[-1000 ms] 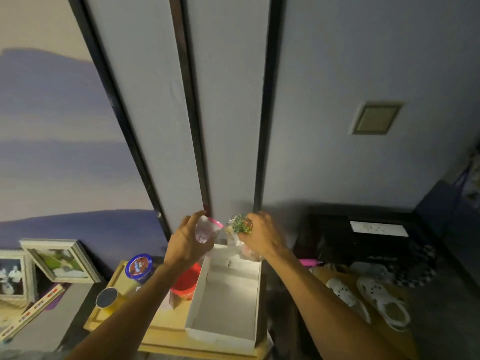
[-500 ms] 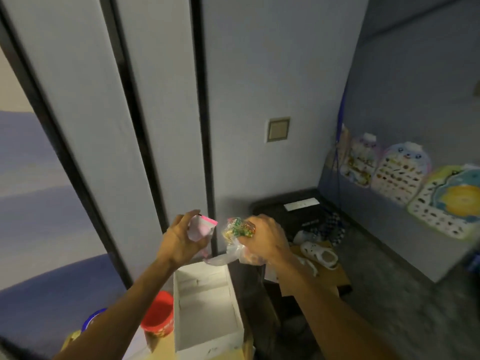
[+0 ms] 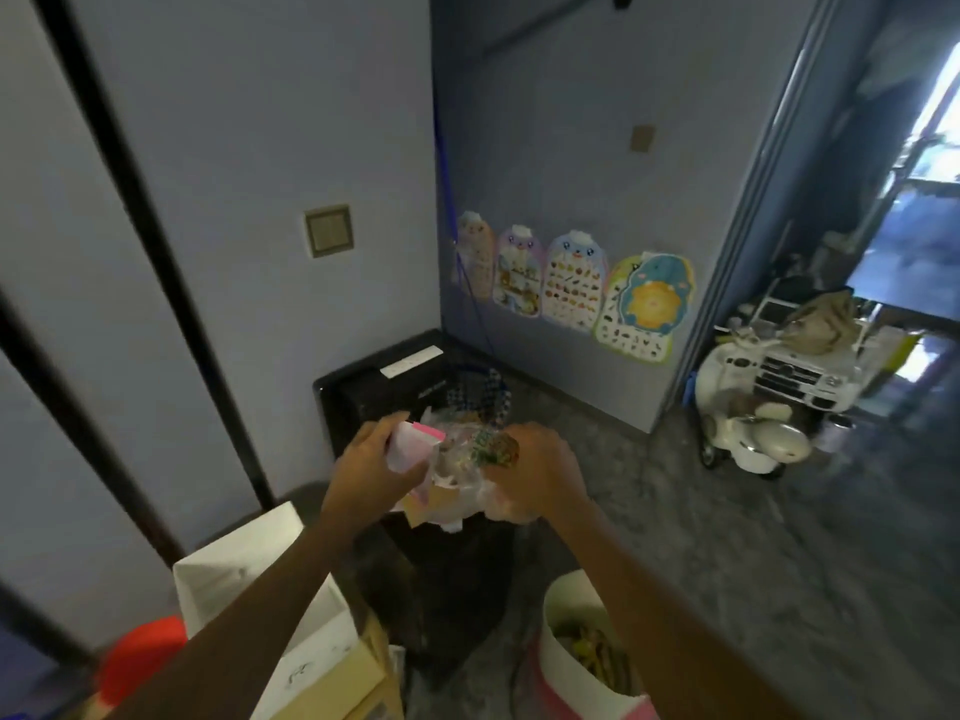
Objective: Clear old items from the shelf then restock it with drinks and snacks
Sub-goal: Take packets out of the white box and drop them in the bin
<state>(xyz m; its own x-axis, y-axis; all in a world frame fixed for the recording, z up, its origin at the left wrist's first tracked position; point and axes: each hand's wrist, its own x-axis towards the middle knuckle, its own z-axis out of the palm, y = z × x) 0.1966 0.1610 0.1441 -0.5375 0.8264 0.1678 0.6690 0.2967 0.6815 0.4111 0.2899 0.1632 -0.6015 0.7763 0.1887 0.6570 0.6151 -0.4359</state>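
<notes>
My left hand [image 3: 371,462] grips a small clear pouch with a pink top edge [image 3: 413,446]. My right hand [image 3: 535,475] holds a crumpled clear plastic bag with a green-and-yellow printed wrapper [image 3: 485,449] in it. Both hands are raised close together, over a dark bin [image 3: 447,558] that has paper and wrappers at its top. The white open box [image 3: 270,605] lies at the lower left beside my left forearm.
A red lid [image 3: 137,662] shows at the bottom left. A white bucket with yellowish contents [image 3: 576,652] stands by my right arm. A black unit [image 3: 379,387] sits against the wall. Toy ride-on vehicles [image 3: 769,407] stand by the doorway at right.
The view has swung to the right, away from the shelf toward the room's corner and doorway. Both hands kept their hold and now hang over the dark bin.
</notes>
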